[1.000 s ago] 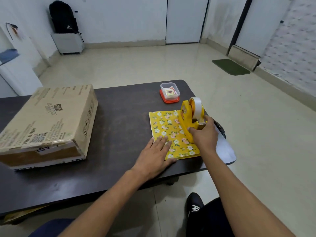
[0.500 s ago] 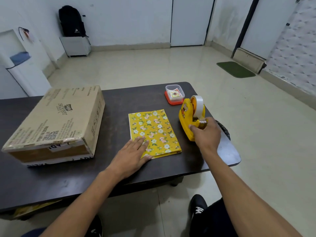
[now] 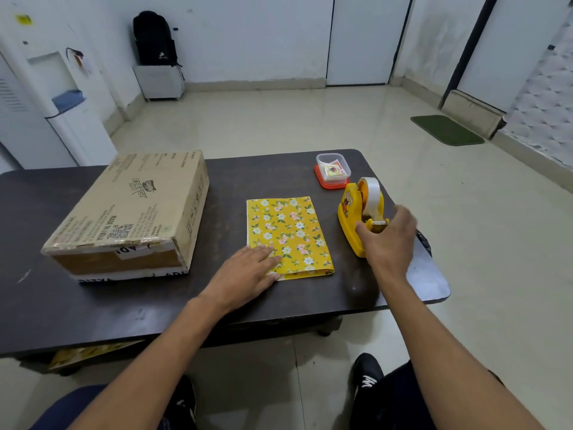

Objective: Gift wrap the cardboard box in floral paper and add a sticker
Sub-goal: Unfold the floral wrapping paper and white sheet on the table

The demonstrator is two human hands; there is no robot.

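I've slid the folded yellow floral paper free for unfolding under my flat left hand; right hand at the yellow tape dispenser, grip I cannot tell.

The table is a very dark brown. On it, the cardboard box is plain tan with black print and a white strip along its near bottom edge. The folded paper is bright yellow, scattered with white and pink flowers and small green leaves. The tape dispenser is yellow too, its roll whitish-clear. The little tub is clear over a red-orange lid. Green mat, black backpack, cream floor.
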